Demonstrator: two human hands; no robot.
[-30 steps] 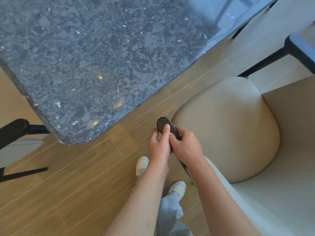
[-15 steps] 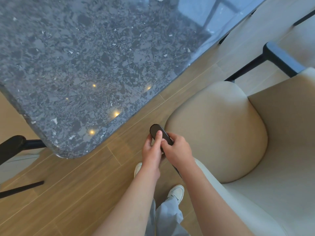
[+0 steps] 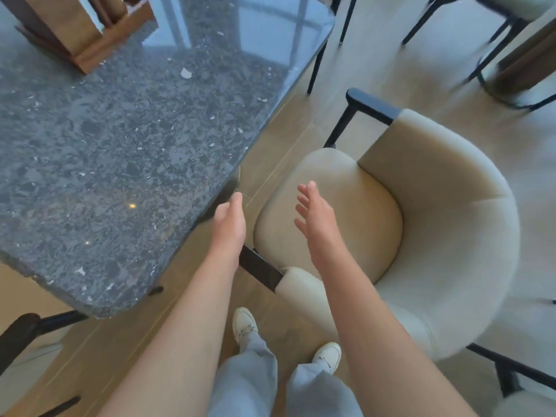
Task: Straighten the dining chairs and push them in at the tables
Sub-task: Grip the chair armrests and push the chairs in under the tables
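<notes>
- Wood floor; stone table [image 3: 120, 152] beside the cream chair [image 3: 421, 224], not yet tucked in.
- Right hand [image 3: 316, 212] has let go of the armrest [image 3: 260, 267], fingers spread.
- Left hand [image 3: 230, 216] curls round it: a push likely follows.

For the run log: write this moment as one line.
left hand: on near armrest, grip unclear | right hand: open above seat | cream armchair: angled, not under stone table

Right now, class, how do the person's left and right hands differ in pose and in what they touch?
The left hand curls over the near armrest; the right hand is spread flat. The left hand sits at the chair's edge beside the table; the right hand hovers above the seat, holding nothing. Both reach forward on bare arms.
</notes>
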